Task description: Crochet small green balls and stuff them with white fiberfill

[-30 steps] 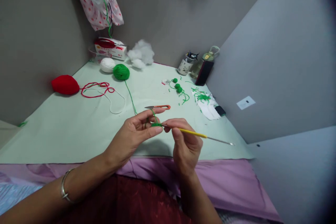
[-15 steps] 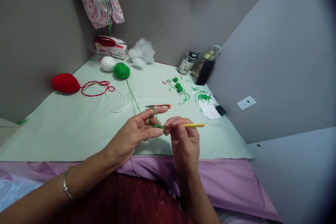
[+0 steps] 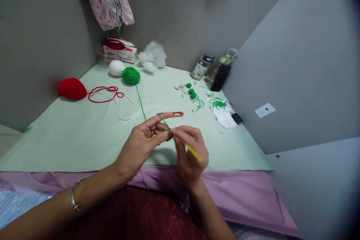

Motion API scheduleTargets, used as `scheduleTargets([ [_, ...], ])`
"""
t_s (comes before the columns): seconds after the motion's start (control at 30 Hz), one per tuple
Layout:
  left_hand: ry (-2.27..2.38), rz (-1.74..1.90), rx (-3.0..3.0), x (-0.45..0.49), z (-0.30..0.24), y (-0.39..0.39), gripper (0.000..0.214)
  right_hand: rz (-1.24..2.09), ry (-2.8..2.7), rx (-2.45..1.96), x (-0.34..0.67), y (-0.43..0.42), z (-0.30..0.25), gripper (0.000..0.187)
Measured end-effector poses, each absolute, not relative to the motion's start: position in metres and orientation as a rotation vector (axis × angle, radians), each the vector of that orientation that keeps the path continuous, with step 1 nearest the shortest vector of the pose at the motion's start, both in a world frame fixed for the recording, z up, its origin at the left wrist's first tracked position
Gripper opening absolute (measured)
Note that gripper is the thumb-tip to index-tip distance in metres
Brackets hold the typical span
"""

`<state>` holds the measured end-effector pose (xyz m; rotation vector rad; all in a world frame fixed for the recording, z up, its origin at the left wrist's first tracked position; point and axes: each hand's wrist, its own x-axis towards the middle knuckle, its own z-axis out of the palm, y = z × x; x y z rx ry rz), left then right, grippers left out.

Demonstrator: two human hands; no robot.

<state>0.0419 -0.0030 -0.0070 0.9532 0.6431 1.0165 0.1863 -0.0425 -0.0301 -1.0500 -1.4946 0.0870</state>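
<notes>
My left hand (image 3: 144,135) pinches a small green crochet piece (image 3: 169,137) between thumb and fingers. Green yarn (image 3: 141,102) runs from the green yarn ball (image 3: 131,76) to this hand and loops over its raised index finger. Closed around a yellow-handled crochet hook (image 3: 193,152) is my right hand (image 3: 192,152), its fingertips meeting the work. The hook's tip is hidden at the stitches. Just beyond my left index finger lie orange-handled thread snips (image 3: 178,114), their blades mostly covered by the finger.
A red yarn ball (image 3: 72,89) and white yarn ball (image 3: 116,68) sit at left. White stuffing (image 3: 152,57) lies at the back. Small green balls (image 3: 191,92), yarn scraps (image 3: 217,102), a pen holder (image 3: 200,68), a phone (image 3: 221,77) and a bottle (image 3: 226,60) are at right.
My right hand has turned, so the hook's handle now slants down to the right instead of lying level. My left hand has shifted slightly left, with its index finger lower over the snips.
</notes>
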Motion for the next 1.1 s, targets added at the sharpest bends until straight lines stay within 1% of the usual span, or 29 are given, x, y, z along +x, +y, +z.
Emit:
scheduleTargets([
  [0.07,0.612,0.930,0.827,0.042,-0.007,-0.001,0.046,-0.123,-1.576,-1.021,0.186,-0.045,-0.032,0.036],
  [0.1,0.593,0.869,0.759,0.041,-0.006,0.000,0.045,-0.132,-1.571,-1.006,0.187,-0.045,-0.031,0.037],
  [0.13,0.577,0.816,0.706,0.041,-0.004,0.001,0.043,-0.070,-1.535,-0.995,0.188,-0.045,-0.029,0.035],
  [0.2,0.560,0.795,0.681,0.041,-0.001,0.003,0.038,0.184,-1.369,-0.995,0.191,-0.044,-0.022,0.026],
  [0.27,0.582,0.906,0.762,0.042,0.002,0.002,0.037,0.404,-1.206,-0.973,0.192,-0.042,-0.017,0.023],
  [0.3,0.593,0.970,0.818,0.043,0.002,0.001,0.039,0.445,-1.184,-0.976,0.192,-0.042,-0.017,0.023],
  [0.33,0.595,1.016,0.859,0.044,0.003,0.000,0.043,0.424,-1.214,-0.991,0.191,-0.041,-0.017,0.022],
  [0.4,0.577,1.007,0.848,0.046,0.002,-0.003,0.048,0.218,-1.352,-1.032,0.189,-0.041,-0.021,0.023],
  [0.47,0.545,0.887,0.734,0.047,0.000,-0.003,0.047,0.009,-1.434,-1.025,0.188,-0.040,-0.025,0.029],
  [0.5,0.536,0.839,0.678,0.046,-0.001,-0.002,0.043,0.010,-1.418,-1.015,0.188,-0.040,-0.026,0.029],
  [0.6,0.550,0.865,0.661,0.043,-0.001,0.002,0.029,0.324,-1.168,-0.969,0.191,-0.038,-0.023,0.021],
  [0.67,0.571,0.941,0.744,0.043,-0.001,0.003,0.029,0.501,-1.072,-0.918,0.192,-0.038,-0.019,0.019],
  [0.77,0.585,0.935,0.890,0.042,0.001,-0.001,0.041,0.547,-1.163,-0.965,0.190,-0.038,-0.018,0.015],
  [0.83,0.609,0.904,0.991,0.041,0.001,-0.004,0.045,0.543,-1.190,-1.014,0.190,-0.039,-0.020,0.014],
  [1.1,0.671,0.931,1.097,0.035,-0.001,-0.002,0.042,0.779,-0.997,-0.913,0.199,-0.039,-0.020,0.017],
])
